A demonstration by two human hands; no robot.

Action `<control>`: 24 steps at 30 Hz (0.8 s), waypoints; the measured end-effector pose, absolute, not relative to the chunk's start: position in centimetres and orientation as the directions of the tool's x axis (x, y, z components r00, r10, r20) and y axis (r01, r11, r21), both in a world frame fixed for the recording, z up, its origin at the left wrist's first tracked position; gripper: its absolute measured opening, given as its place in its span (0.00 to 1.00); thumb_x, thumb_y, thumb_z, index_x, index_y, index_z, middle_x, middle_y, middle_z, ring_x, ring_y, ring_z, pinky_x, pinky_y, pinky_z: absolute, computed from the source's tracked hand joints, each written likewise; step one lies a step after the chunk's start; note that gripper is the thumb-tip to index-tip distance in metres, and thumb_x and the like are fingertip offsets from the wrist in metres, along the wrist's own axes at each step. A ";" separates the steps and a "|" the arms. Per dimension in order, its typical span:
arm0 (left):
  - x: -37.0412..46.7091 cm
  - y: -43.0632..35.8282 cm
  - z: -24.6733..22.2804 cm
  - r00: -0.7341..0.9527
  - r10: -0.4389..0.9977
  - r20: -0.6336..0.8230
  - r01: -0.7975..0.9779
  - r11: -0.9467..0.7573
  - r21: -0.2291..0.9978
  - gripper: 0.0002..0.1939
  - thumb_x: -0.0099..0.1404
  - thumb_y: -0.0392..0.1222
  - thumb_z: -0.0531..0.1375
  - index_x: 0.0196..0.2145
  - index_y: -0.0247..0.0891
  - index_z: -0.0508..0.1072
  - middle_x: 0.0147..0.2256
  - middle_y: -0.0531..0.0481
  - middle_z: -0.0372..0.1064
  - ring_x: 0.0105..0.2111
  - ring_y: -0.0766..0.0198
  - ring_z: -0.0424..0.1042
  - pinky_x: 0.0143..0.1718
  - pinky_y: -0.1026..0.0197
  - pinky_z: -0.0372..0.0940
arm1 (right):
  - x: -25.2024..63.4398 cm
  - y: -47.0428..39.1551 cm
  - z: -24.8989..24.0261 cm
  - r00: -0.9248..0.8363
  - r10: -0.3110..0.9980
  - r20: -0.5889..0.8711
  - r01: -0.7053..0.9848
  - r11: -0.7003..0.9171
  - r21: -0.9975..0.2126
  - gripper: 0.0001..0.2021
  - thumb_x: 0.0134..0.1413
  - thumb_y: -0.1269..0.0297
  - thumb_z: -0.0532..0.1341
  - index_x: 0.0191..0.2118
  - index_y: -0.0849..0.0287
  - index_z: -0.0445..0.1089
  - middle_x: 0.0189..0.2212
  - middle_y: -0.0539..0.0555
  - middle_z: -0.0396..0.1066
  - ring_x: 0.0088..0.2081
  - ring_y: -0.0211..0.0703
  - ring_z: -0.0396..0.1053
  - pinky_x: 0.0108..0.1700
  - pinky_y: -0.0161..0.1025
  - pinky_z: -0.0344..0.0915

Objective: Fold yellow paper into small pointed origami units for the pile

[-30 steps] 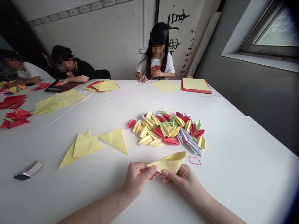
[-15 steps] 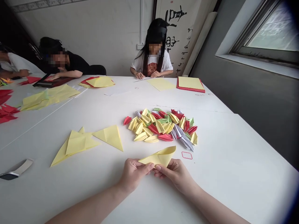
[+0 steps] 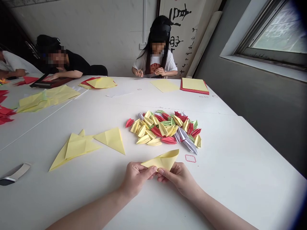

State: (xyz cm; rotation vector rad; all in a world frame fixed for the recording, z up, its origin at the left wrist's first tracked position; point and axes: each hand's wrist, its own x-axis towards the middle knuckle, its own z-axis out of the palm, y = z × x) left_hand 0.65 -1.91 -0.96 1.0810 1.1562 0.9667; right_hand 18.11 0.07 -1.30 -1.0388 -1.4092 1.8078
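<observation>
A folded yellow paper [image 3: 163,160] is held above the white table [image 3: 225,191], its top edge curving open at the right. My left hand [image 3: 137,177] pinches its lower left part between thumb and fingers. On the lower right side, my right hand [image 3: 178,177] grips the same paper, the two thumbs close together. Beyond the hands lies a pile of small folded paper pieces [image 3: 165,129] in yellow, red, green and pale purple. Left of the pile rest a yellow paper triangle [image 3: 111,139] and overlapping folded yellow sheets [image 3: 78,147].
A watch [image 3: 14,174] lies at the left. Across the table, a person [image 3: 157,60] holds a ruler-like strip near a red and yellow paper stack [image 3: 194,85]. Another person [image 3: 74,65] leans at the far left, behind yellow sheets [image 3: 50,97].
The view has shifted slightly. Across the table, the person's hands have lifted the strip from the tabletop. My hands keep the same hold on the yellow paper.
</observation>
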 end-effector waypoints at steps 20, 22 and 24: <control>0.7 -1.7 -0.2 0.227 0.952 -0.207 -0.056 0.225 0.973 0.15 0.59 0.49 0.61 0.26 0.35 0.80 0.26 0.46 0.77 0.31 0.57 0.76 0.36 0.59 0.69 | 18.1 0.3 -0.6 -0.513 0.825 -0.239 -0.009 -0.283 -0.959 0.20 0.49 0.47 0.63 0.36 0.62 0.75 0.32 0.57 0.77 0.30 0.42 0.73 0.35 0.39 0.70; 0.7 -1.8 -0.1 0.239 0.950 -0.200 -0.064 0.221 0.973 0.14 0.60 0.49 0.61 0.28 0.35 0.80 0.26 0.46 0.77 0.31 0.57 0.76 0.36 0.59 0.69 | 18.1 0.3 -0.7 -0.504 0.830 -0.237 -0.014 -0.283 -0.959 0.20 0.48 0.48 0.64 0.36 0.62 0.76 0.31 0.56 0.77 0.30 0.42 0.73 0.34 0.39 0.70; 0.7 -1.8 -0.1 0.238 0.949 -0.209 -0.060 0.229 0.972 0.14 0.60 0.49 0.61 0.30 0.35 0.80 0.26 0.46 0.77 0.32 0.57 0.75 0.36 0.60 0.69 | 18.1 0.4 -0.8 -0.500 0.831 -0.244 -0.018 -0.292 -0.956 0.19 0.47 0.48 0.65 0.34 0.62 0.76 0.30 0.56 0.77 0.28 0.41 0.72 0.34 0.38 0.70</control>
